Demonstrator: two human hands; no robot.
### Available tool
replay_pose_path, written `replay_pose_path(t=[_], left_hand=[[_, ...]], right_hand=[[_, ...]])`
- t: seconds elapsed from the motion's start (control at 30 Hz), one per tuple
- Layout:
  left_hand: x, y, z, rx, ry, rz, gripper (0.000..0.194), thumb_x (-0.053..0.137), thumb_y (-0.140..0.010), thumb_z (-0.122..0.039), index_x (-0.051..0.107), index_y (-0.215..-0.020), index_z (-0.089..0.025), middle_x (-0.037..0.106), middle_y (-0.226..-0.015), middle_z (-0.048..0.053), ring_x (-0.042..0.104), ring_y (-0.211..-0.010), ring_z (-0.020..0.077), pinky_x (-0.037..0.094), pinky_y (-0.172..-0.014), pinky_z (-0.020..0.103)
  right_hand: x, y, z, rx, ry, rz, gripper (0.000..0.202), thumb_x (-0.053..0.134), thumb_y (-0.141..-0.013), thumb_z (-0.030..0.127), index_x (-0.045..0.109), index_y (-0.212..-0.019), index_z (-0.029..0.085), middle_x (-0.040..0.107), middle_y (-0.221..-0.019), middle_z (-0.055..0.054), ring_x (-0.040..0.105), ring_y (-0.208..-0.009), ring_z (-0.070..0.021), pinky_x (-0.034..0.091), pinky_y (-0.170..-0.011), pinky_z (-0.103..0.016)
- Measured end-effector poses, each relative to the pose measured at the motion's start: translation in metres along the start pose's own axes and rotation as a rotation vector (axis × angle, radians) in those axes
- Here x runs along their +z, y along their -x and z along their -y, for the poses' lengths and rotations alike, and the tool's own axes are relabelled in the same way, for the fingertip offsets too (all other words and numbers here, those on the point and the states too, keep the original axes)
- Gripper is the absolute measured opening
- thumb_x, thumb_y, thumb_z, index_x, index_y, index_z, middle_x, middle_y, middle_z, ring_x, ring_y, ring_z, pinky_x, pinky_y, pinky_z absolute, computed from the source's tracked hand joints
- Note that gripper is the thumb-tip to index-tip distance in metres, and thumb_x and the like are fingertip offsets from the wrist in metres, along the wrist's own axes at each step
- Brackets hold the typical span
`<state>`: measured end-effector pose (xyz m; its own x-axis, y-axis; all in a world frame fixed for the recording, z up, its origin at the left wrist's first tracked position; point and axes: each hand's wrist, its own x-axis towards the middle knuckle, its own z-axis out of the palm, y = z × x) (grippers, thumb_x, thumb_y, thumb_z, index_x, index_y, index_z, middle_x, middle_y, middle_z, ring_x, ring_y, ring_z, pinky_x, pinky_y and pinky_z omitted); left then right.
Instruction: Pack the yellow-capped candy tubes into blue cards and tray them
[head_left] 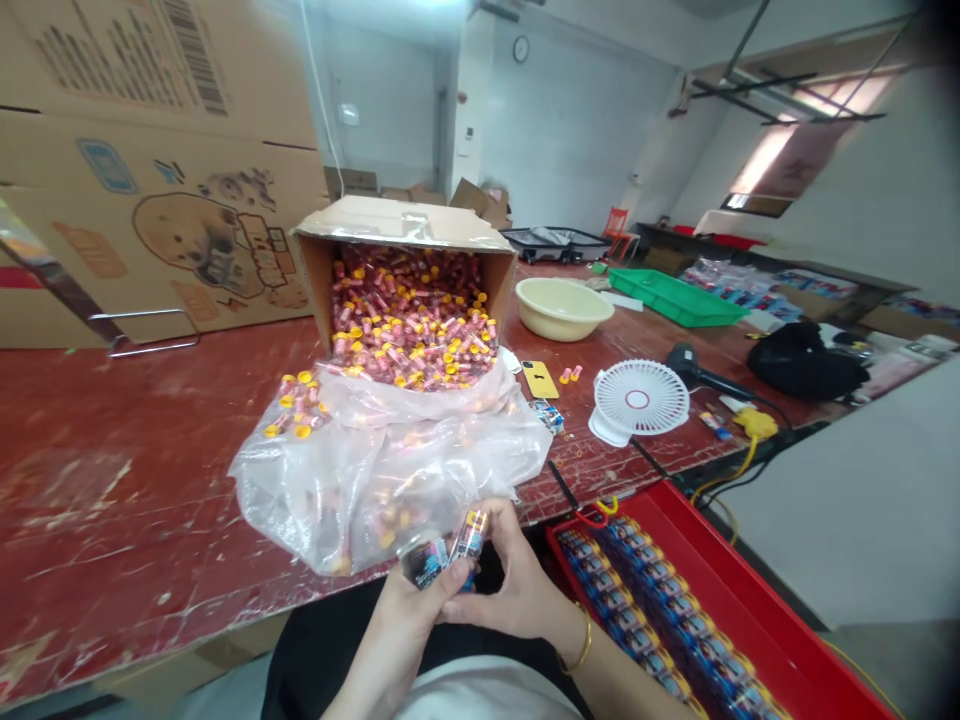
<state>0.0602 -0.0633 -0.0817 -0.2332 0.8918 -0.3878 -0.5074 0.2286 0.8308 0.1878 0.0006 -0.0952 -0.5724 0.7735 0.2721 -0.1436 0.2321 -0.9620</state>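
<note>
My left hand [409, 620] is closed around a small dark-and-blue printed pack [428, 562], held low over my lap at the table's front edge. Between the fingers of my right hand [517, 580] is a small printed tube [472, 533] with yellow and orange on its upper end. My left thumb presses near the lower end of that tube, so both hands meet there. Just beyond them lies a translucent plastic bag [450, 455], spilling from a tipped carton [405, 220] full of pink tubes with yellow caps. Several such capped tubes [300, 400] rest on the bag's left side.
At my right is a red tray [720, 560] with rows of blue-and-yellow packs [645, 610]. On the red table stand a white fan [640, 400], a yellow phone [540, 380], a cream basin [562, 310], a green tray [675, 298] and a large cardboard box [150, 220].
</note>
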Motion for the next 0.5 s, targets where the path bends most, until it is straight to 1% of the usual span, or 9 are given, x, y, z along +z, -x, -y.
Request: replay_pose_path(t=[0.1,0.13,0.2,0.23,0.3,0.33,0.4,0.47,0.5], left_hand=[[0.007,-0.001,0.003,-0.033,-0.094,0.028,0.042,0.081,-0.056,-0.045,0.072,-0.082,-0.014,0.068,-0.074,0.006,0.061,-0.069,0.0204,0.056,-0.052,0.030],[0.011,-0.002,0.005,-0.049,-0.129,0.044,0.042,0.082,-0.055,-0.046,0.072,-0.080,-0.014,0.069,-0.075,0.006,0.061,-0.069,0.0208,0.057,-0.051,0.031],[0.020,-0.005,0.009,-0.092,-0.172,0.083,0.044,0.082,-0.054,-0.048,0.072,-0.080,-0.015,0.071,-0.078,0.006,0.063,-0.072,0.0226,0.059,-0.053,0.032],[0.024,-0.008,0.011,-0.124,-0.174,0.109,0.046,0.080,-0.054,-0.050,0.072,-0.083,-0.016,0.072,-0.082,0.006,0.065,-0.076,0.0244,0.060,-0.056,0.033],[0.030,-0.017,0.017,-0.206,-0.146,0.160,0.050,0.077,-0.058,-0.054,0.071,-0.092,-0.018,0.074,-0.093,0.007,0.066,-0.089,0.0292,0.061,-0.067,0.038],[0.032,-0.024,0.021,-0.265,-0.132,0.185,0.051,0.076,-0.059,-0.054,0.070,-0.095,-0.018,0.075,-0.096,0.009,0.065,-0.096,0.0317,0.060,-0.072,0.040],[0.031,-0.043,0.032,-0.336,-0.123,0.190,0.052,0.077,-0.056,-0.052,0.069,-0.098,-0.022,0.075,-0.103,0.008,0.061,-0.108,0.0337,0.058,-0.077,0.039],[0.028,-0.062,0.047,-0.407,-0.197,0.187,0.056,0.083,-0.041,-0.050,0.069,-0.091,-0.026,0.077,-0.096,0.004,0.060,-0.110,0.0360,0.059,-0.071,0.037],[0.025,-0.070,0.055,-0.389,-0.270,0.171,0.058,0.080,-0.040,-0.055,0.068,-0.090,-0.028,0.078,-0.094,0.004,0.060,-0.109,0.0387,0.059,-0.066,0.040]], right_hand=[[-0.015,0.002,0.001,0.141,-0.196,-0.013,0.030,0.069,-0.075,0.033,0.048,-0.092,0.020,0.055,-0.085,0.000,0.054,-0.079,-0.0137,0.044,-0.076,-0.029],[-0.021,0.003,0.002,0.193,-0.242,-0.047,0.027,0.069,-0.076,0.036,0.050,-0.086,0.020,0.056,-0.081,0.001,0.054,-0.074,-0.0122,0.045,-0.073,-0.027],[-0.040,0.004,0.006,0.278,-0.278,-0.120,0.032,0.074,-0.071,0.041,0.052,-0.078,0.018,0.057,-0.074,0.002,0.054,-0.067,-0.0101,0.045,-0.069,-0.026],[-0.055,0.006,0.008,0.323,-0.257,-0.161,0.036,0.076,-0.067,0.043,0.053,-0.075,0.018,0.058,-0.073,0.003,0.055,-0.066,-0.0099,0.046,-0.069,-0.026],[-0.101,0.019,0.015,0.439,-0.146,-0.284,0.039,0.078,-0.063,0.046,0.055,-0.075,0.017,0.062,-0.075,0.002,0.059,-0.069,-0.0109,0.048,-0.072,-0.027],[-0.130,0.033,0.019,0.510,-0.068,-0.372,0.038,0.077,-0.064,0.046,0.056,-0.077,0.017,0.064,-0.077,0.001,0.060,-0.072,-0.0112,0.049,-0.074,-0.027],[-0.190,0.082,0.032,0.669,0.090,-0.568,0.031,0.075,-0.070,0.039,0.058,-0.080,0.016,0.065,-0.079,0.001,0.061,-0.073,-0.0101,0.049,-0.075,-0.024],[-0.238,0.151,0.047,0.852,0.210,-0.724,0.021,0.072,-0.076,0.029,0.058,-0.076,0.014,0.063,-0.074,0.002,0.059,-0.068,-0.0081,0.049,-0.070,-0.022],[-0.253,0.188,0.052,0.969,0.265,-0.782,0.019,0.069,-0.079,0.026,0.058,-0.075,0.012,0.061,-0.071,0.002,0.058,-0.064,-0.0078,0.049,-0.066,-0.021]])
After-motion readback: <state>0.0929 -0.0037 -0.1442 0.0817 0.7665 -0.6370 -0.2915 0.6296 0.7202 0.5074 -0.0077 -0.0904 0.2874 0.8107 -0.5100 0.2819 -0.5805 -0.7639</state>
